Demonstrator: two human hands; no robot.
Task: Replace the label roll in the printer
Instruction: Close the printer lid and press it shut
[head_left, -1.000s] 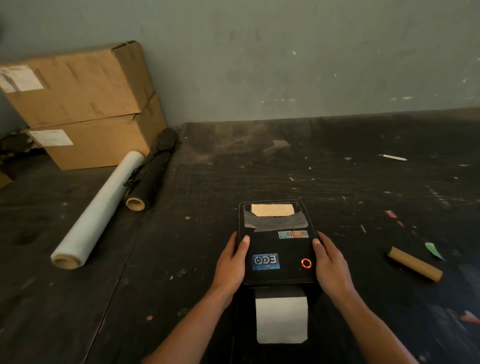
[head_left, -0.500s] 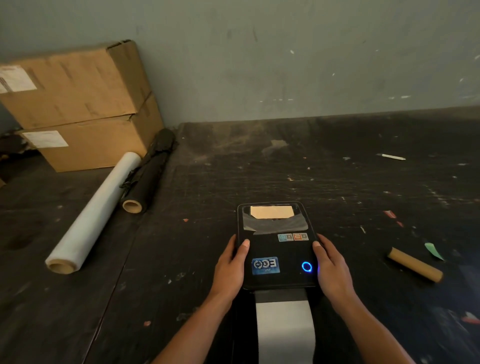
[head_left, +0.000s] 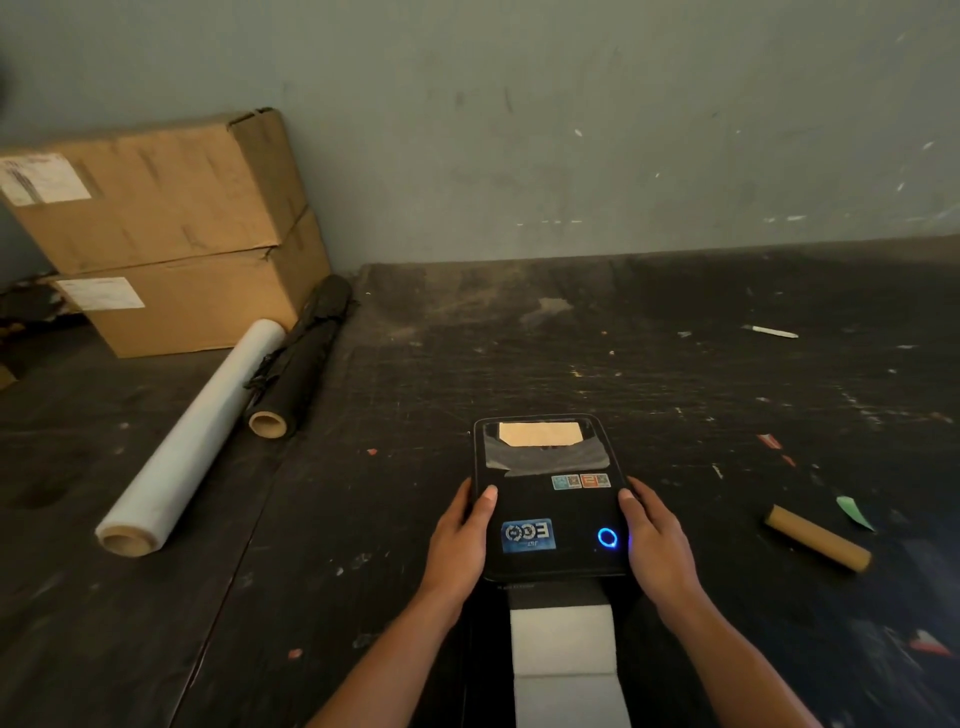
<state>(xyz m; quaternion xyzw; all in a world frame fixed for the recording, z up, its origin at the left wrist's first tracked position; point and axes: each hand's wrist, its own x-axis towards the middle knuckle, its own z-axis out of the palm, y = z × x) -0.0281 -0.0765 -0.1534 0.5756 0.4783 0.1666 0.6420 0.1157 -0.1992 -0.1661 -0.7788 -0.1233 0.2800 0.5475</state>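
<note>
A black label printer (head_left: 548, 506) sits on the dark table in front of me with its lid down. A ring light (head_left: 606, 538) on the lid glows blue. Through the lid's window a brown roll (head_left: 539, 434) shows. A white label strip (head_left: 563, 654) comes out of the front slot toward me, with a perforation across it. My left hand (head_left: 462, 540) presses on the lid's left edge, thumb on top. My right hand (head_left: 655, 540) holds the lid's right edge the same way. A bare cardboard core (head_left: 815, 538) lies on the table to the right.
Two stacked cardboard boxes (head_left: 166, 234) stand at the back left against the wall. A white film roll (head_left: 192, 441) and a black roll (head_left: 301, 364) lie beside them. A green paper scrap (head_left: 852, 512) and small bits litter the right side of the table.
The ring light turned from red to blue. The white label strip has fed further out of the front slot toward me. Both hands stayed on the lid's sides.
</note>
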